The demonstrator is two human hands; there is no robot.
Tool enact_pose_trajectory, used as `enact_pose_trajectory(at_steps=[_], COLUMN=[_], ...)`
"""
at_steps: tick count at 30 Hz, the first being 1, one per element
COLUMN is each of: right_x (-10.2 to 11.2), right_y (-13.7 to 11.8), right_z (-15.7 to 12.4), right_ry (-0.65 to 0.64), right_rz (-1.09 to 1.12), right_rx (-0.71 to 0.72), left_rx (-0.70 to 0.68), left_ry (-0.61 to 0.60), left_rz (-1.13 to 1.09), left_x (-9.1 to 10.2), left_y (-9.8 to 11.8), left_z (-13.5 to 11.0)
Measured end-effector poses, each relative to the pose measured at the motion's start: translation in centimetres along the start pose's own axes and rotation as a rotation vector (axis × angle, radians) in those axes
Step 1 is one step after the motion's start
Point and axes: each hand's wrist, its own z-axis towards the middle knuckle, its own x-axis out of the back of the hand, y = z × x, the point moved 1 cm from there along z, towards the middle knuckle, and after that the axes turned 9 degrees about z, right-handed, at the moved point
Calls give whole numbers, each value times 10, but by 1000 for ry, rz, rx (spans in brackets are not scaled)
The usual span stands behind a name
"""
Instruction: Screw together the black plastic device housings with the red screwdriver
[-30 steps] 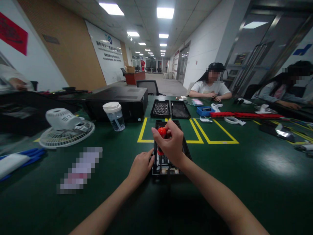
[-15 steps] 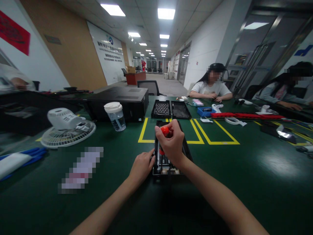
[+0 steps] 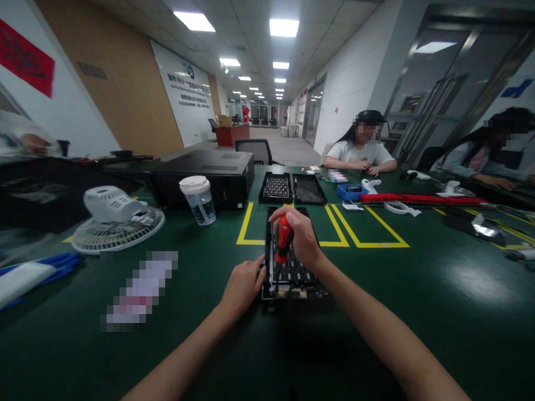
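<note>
A black open case [image 3: 294, 273] with rows of dark rounded cells inside lies on the green table in front of me. My right hand [image 3: 304, 234] is closed round the red handle of a screwdriver [image 3: 283, 239] above it. The screwdriver stands nearly upright, its thin dark shaft running down to the near left corner of the case; whether the tip meets a screw is too small to tell. At the case's left wall, my left hand [image 3: 246, 283] grips the edge with its fingertips, some of them hidden.
Behind the case lie another case with rows of cells [image 3: 276, 186] and a black lid-like tray [image 3: 309, 188]. To the left stand a lidded cup [image 3: 198, 200], a white fan [image 3: 119, 220] and a large black box [image 3: 200, 172]. A co-worker [image 3: 360, 147] sits at the far right.
My right hand has shifted its hold, its fingers now back from the handle top and more of the red handle showing. My left hand stays on the case.
</note>
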Motion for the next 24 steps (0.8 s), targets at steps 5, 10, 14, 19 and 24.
enact_pose_trajectory(at_steps=[5,10,14,19,24], right_x=[16,15,4,-6,-5], right_y=[1,10,16,17,21], right_z=[14,23,24,24,25], right_ry=[-291,-455,-513,-623,-678], right_rz=[95,394,673,844,900], right_rx=[-52,-163,-257,-329,-359], left_rx=[-15,-23,-25,-31,-29], left_ry=[2,6,6,14,9], left_rz=[3,10,12,9,7], left_x=[1,1,1,0,-2], left_y=[1,2,1,0,0], left_z=[0,0,0,1,1])
